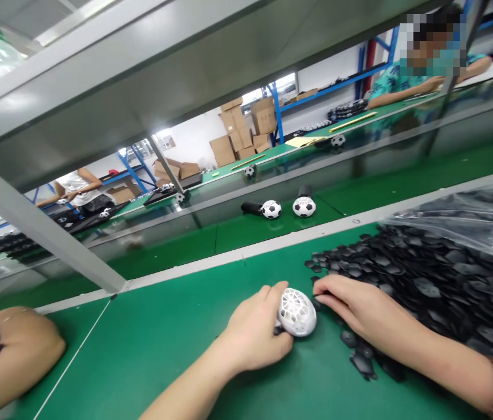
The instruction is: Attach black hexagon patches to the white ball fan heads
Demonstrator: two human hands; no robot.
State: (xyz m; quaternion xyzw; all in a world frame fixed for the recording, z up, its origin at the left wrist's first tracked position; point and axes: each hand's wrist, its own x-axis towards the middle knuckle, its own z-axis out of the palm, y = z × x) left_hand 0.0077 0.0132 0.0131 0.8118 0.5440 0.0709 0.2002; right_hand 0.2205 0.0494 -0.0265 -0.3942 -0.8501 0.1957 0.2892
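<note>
Ball shell (299, 318), white and lattice-patterned, sits in the left hand (252, 332), thumb and fingers around its left side, over the green worktop (154, 344). Just beside it, the right hand (357, 303) has its fingertips nearly together at a heap of black panels (430, 291); whether they grip one, I cannot tell. Two soccer-patterned balls (271, 209) rest on the green conveyor (240, 236) beyond.
</note>
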